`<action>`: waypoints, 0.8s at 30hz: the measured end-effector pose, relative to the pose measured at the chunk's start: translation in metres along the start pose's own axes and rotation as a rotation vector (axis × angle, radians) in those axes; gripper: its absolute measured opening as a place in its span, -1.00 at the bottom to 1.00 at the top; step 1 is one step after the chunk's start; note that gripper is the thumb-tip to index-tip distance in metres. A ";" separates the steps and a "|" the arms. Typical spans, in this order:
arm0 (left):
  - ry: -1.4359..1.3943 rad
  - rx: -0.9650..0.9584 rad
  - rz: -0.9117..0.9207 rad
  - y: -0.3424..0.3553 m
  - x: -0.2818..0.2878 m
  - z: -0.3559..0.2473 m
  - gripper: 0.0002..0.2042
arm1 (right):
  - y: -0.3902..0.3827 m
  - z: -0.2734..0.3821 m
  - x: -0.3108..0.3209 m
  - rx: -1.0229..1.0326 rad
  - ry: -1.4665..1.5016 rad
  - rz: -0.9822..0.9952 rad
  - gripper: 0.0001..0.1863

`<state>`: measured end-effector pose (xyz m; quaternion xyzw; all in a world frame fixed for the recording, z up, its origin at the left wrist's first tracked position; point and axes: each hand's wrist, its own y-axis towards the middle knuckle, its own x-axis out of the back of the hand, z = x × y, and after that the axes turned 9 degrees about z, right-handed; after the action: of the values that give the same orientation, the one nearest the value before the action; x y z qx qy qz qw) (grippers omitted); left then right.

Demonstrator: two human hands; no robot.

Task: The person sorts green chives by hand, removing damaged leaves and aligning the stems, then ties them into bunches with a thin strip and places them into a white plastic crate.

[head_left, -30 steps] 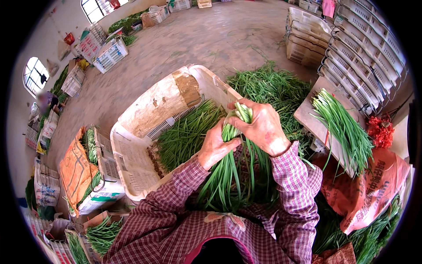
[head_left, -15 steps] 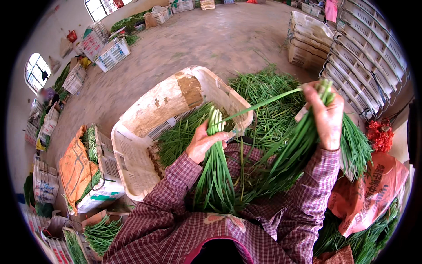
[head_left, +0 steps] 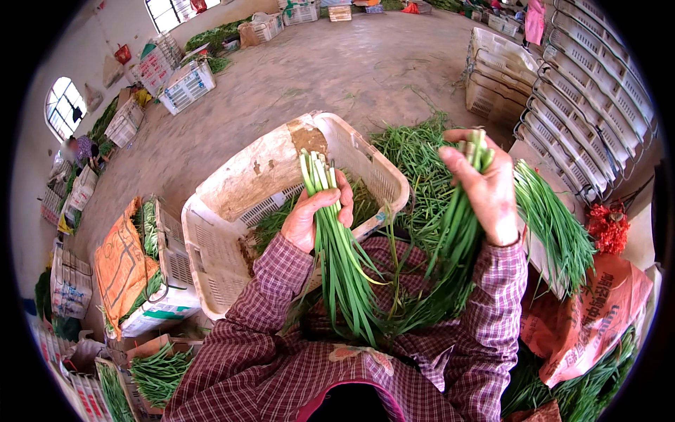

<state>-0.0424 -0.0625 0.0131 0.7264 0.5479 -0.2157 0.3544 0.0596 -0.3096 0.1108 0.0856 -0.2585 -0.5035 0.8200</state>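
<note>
My left hand (head_left: 318, 213) is closed around a bunch of garlic chives (head_left: 344, 261), pale stem ends up and green leaves hanging over my lap. Off to the right, my right hand (head_left: 485, 184) grips a second bunch of chives (head_left: 453, 239) just below its stem ends; the leaf tips hang toward my lap. Under my left hand and beyond it stands a large white plastic crate (head_left: 211, 243), with more greens lying inside. Beside my right wrist another bunch of chives (head_left: 555, 228) rests on a pale surface.
A loose heap of chives (head_left: 415, 165) lies on the floor beyond my hands. Stacked crates (head_left: 587, 91) stand at the right, near a red bundle of ties (head_left: 608, 226) and a red sack (head_left: 598, 316). At left is a crate of greens under an orange sack (head_left: 126, 264). A person (head_left: 84, 151) sits farther off.
The long leaf stretched between my hands is no longer there. My right hand has shifted left and slightly down with its bunch; my left hand has tilted its bunch and moved slightly left.
</note>
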 end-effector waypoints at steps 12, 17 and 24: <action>0.150 0.133 -0.063 0.004 -0.018 0.016 -0.63 | 0.001 -0.003 -0.070 -0.175 0.323 0.493 -0.86; -0.008 0.099 -0.081 0.003 -0.017 0.016 -0.75 | -0.002 -0.011 -0.062 -0.155 0.439 0.433 -0.84; 0.143 0.126 -0.082 0.003 -0.022 0.015 -0.73 | 0.001 -0.018 -0.056 -0.147 0.521 0.408 -0.83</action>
<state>-0.0452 -0.0884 0.0192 0.7377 0.5866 -0.2116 0.2588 0.0492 -0.2629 0.0771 0.0985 -0.0151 -0.3073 0.9464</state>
